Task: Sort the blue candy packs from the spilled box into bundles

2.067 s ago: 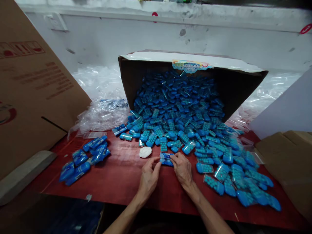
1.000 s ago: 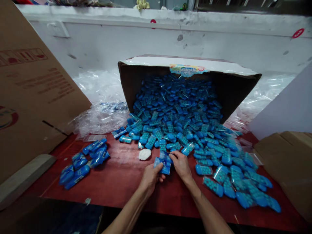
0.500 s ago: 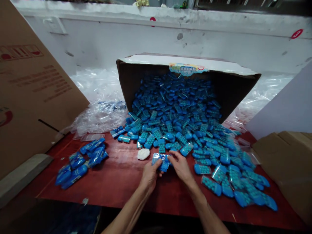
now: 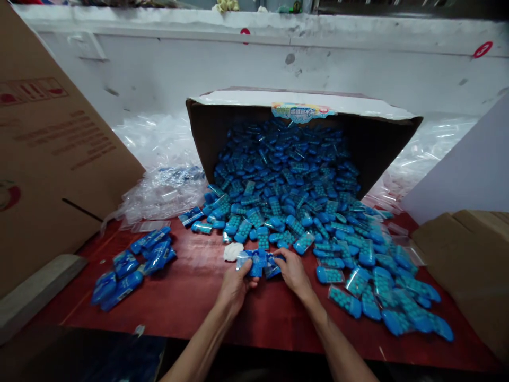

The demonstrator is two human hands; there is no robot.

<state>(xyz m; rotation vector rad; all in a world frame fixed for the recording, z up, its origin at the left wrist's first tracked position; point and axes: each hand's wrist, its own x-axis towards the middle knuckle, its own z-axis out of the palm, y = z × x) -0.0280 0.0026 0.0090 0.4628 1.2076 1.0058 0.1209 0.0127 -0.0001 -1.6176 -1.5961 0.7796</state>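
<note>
My left hand [image 4: 233, 286] is closed on a small bunch of blue packets [image 4: 251, 262] held just above the red table [image 4: 191, 302]. My right hand [image 4: 293, 271] is closed too, pinching the right end of the same bunch near a packet [image 4: 274, 268]. Both hands sit at the front edge of a big heap of blue packets [image 4: 294, 212] spilling out of a tipped cardboard box [image 4: 374, 143]. A small white lump [image 4: 233, 251] lies just left of my left hand's fingers.
A separate small pile of blue packets [image 4: 133, 262] lies at the table's left. Clear plastic bags [image 4: 163, 185] are heaped behind it. Large cardboard boxes stand at the left [image 4: 51, 159] and right [image 4: 469, 265]. A white wall [image 4: 254, 58] closes off the back.
My hands have lifted packets from the heap's edge, and the bunch has shifted left into my left hand, grown larger, with my right hand still touching it.
</note>
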